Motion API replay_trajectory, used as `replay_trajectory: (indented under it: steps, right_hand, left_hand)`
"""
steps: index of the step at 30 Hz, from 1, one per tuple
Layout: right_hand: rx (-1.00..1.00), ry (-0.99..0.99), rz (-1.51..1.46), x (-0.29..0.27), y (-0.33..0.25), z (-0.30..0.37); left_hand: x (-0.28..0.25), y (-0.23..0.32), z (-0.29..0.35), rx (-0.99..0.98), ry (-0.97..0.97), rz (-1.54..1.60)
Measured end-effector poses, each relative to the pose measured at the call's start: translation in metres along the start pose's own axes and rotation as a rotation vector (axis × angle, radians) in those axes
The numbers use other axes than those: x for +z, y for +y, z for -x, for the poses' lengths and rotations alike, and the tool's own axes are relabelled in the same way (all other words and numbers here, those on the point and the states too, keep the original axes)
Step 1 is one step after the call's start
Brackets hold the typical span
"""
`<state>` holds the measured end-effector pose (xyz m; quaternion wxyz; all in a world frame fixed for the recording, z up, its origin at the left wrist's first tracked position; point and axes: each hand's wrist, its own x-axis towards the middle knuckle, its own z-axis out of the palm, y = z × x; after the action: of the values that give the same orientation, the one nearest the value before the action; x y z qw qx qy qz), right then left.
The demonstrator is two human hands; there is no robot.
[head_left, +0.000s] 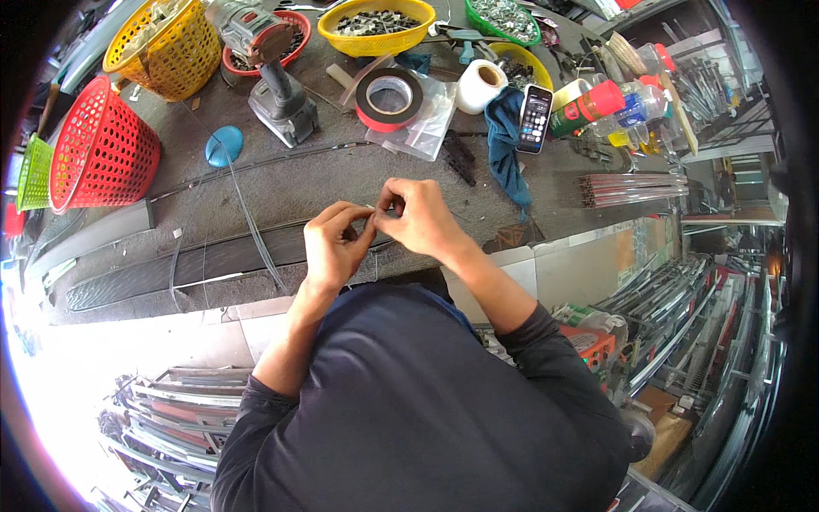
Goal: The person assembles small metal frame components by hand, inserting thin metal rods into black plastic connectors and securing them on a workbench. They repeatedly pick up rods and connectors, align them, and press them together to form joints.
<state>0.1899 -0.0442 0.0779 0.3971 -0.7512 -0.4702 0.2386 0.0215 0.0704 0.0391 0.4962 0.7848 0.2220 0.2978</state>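
Observation:
Over the near edge of the dark worktable (341, 175), my left hand (331, 246) and my right hand (418, 215) meet with their fingertips pinched together. A tiny pale bit shows between them, too small to name; my fingers hide the rest. Left of my hands, several thin grey strands (249, 224) run across the table toward a round blue disc (224, 146). Beyond my hands a roll of black and red tape (389, 100) lies on clear plastic bags (433, 111). A dark narrow part (459, 158) rests to the right of the bags.
A cordless drill (277, 85) stands on its battery. Red (102, 154) and yellow (166, 51) baskets fill the left; a yellow basket of small parts (375, 30) is behind. A blue cloth (505, 141), phone (535, 119) and spray can (589, 107) lie right. Metal bars (179, 418) are stacked below.

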Motion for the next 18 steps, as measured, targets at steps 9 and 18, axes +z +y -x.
replay_trajectory:
  steps: [9,18]
  right_hand:
    - [0.108,-0.475,-0.518,-0.02,0.035,-0.019]
    - [-0.012,-0.218,-0.435,-0.014,0.011,-0.002]
  left_hand:
    - [-0.018,-0.019,-0.013,-0.532,-0.376,0.581]
    - [-0.022,-0.033,-0.009,-0.668,-0.408,0.965]
